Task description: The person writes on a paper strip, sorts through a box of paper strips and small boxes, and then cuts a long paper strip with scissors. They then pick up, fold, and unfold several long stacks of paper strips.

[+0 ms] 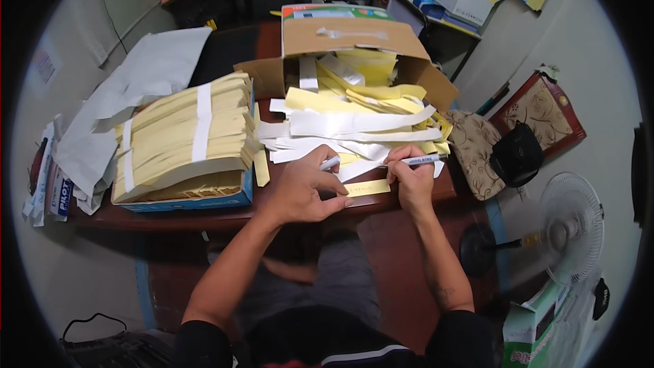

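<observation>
Dark sleeves [204,346] gave way to bare forearms [228,276] and the hands: the left hand [303,187], half open, held a white cap [330,163] and thumbed the yellow slip [368,188], while the right hand [413,180] closed around a white marker [424,160]. Loose strips [347,123] heaped just beyond, before a cardboard box [351,35]; a blue box [211,202] packed with yellow strips [170,138] blocked the left. Bare tabletop [445,185] showed right of the right hand, its near edge close below the slip, which lay between the hands.
</observation>
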Available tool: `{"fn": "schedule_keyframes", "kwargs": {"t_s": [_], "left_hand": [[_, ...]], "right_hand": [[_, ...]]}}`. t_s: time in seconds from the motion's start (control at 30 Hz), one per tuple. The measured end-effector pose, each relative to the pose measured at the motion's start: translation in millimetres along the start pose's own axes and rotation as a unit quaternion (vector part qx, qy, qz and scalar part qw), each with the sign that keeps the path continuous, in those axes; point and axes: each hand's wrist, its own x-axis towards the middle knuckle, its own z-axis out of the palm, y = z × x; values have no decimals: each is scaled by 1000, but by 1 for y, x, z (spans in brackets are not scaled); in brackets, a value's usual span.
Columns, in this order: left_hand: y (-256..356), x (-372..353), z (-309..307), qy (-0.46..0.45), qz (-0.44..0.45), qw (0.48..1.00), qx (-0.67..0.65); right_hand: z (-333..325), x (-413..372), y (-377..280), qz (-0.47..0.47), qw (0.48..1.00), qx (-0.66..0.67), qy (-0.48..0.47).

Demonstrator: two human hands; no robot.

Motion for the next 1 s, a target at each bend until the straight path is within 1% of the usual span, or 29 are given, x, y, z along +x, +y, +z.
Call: {"fn": "schedule_keyframes", "kwargs": {"t_s": [0.03, 0.13, 0.17, 0.27, 0.3, 0.4, 0.43, 0.53, 0.57, 0.6, 0.63, 0.67, 0.7, 0.73, 0.8, 0.83, 0.87, 0.9, 0.93, 1.0], "left_hand": [[3, -1, -1, 23, 12, 1000, 4], [16, -12, 1, 6, 21, 1000, -11], [23, -14, 4, 22, 54, 998, -17], [39, -21, 4, 39, 79, 996, -30], [47, -22, 3, 40, 78, 996, -33], [63, -26, 4, 30, 88, 994, -54], [70, -31, 2, 2, 63, 997, -39], [82, -37, 16, 26, 95, 989, -107], [84, -42, 22, 47, 101, 985, -132], [87, -50, 25, 30, 72, 984, -158], [94, -59, 32, 27, -8, 974, -227], [85, -69, 39, 30, 12, 974, -225], [89, -73, 43, 37, 22, 971, -236], [92, -79, 48, 33, 18, 968, -246], [99, -91, 52, -19, 5, 958, -285], [100, -95, 57, -2, 10, 953, -302], [102, -99, 61, -9, 2, 953, -302], [102, -105, 59, -20, -2, 953, -304], [102, -108, 57, -33, -3, 952, -305], [108, -109, 63, -38, -12, 942, -334]], "right_hand": [[2, -1, -4, -6, 1000, -5, -4], [24, -15, -31, -50, 995, 69, -55], [29, -21, -43, -61, 992, 51, -98], [42, -37, -68, -77, 984, 42, -155], [43, -42, -73, -68, 985, 26, -158], [45, -50, -69, -156, 971, -56, -174], [47, -57, -74, -123, 976, -46, -173], [49, -70, -74, -165, 954, -149, -200], [50, -78, -72, -122, 970, -131, -165], [45, -82, -65, -135, 967, -127, -173], [46, -87, -72, -138, 967, -115, -182], [50, -101, -84, -19, 987, -26, -159], [47, -103, -80, -89, 983, -57, -150], [40, -102, -76, -164, 963, -107, -184], [33, -118, -74, -126, 968, -69, -205], [32, -127, -72, -114, 969, -65, -212], [31, -137, -71, -101, 970, -66, -212], [33, -148, -64, -83, 975, -6, -205], [34, -157, -54, -93, 979, 22, -181], [31, -172, -42, -103, 985, 46, -129]]}}
